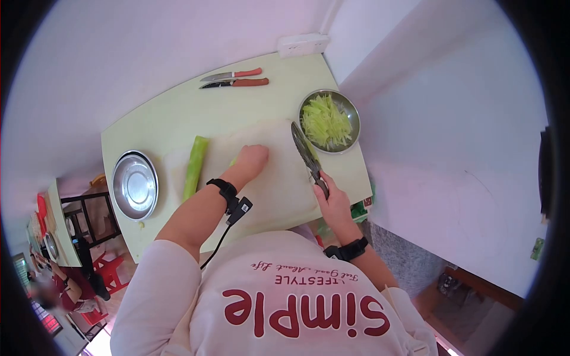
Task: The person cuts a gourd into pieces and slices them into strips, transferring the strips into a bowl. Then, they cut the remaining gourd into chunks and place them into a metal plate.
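Observation:
My left hand [255, 159] is closed low over the pale cutting board [276, 193], its fingers mostly hidden from above. A bit of green stem [233, 161] peeks out beside it. My right hand [335, 207] grips the handle of a knife [304, 151], whose dark blade points away from me by the bowl's near side. Light green slivers lie along the blade. Shredded green stem [325, 121] fills much of a steel bowl [357, 127] just past the blade. A long, peeled green stem [195, 167] lies at the board's left side.
Two knives, one with a red handle [248, 72] and one with a brown handle [252, 82], lie at the table's back. Stacked steel bowls [135, 185] stand at the left edge. A wall socket [303, 45] is behind. Another person [65, 291] is at far left.

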Demonstrator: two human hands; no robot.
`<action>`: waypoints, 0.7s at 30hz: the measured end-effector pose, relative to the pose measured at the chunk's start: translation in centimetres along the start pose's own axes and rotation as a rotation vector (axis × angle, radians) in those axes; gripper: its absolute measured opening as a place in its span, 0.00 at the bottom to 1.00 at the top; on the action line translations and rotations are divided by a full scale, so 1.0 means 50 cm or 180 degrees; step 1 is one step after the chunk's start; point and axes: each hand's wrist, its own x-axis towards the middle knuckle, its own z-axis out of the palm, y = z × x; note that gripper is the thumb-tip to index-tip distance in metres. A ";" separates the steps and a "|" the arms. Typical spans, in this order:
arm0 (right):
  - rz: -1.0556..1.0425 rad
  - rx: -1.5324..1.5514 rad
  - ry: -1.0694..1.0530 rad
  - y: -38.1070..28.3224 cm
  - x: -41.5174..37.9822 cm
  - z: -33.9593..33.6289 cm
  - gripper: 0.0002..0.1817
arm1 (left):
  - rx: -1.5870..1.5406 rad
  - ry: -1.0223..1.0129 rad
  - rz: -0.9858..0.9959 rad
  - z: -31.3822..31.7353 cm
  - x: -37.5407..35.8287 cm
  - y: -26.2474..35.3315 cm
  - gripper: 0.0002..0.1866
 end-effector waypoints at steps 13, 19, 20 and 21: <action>-0.0562 -0.1298 0.0456 0.049 0.128 -0.095 0.31 | -0.0871 0.1062 0.1377 -0.143 0.162 0.235 0.05; -0.1048 -0.1403 0.0345 0.076 0.140 -0.098 0.30 | -0.0410 0.1026 0.1450 -0.086 0.238 0.254 0.04; -0.1065 -0.1439 0.0317 0.079 0.138 -0.097 0.30 | -0.0509 0.0901 0.1311 -0.078 0.257 0.251 0.04; -0.1082 -0.1476 0.0296 0.082 0.136 -0.097 0.30 | -0.0605 0.0780 0.1177 -0.073 0.275 0.249 0.04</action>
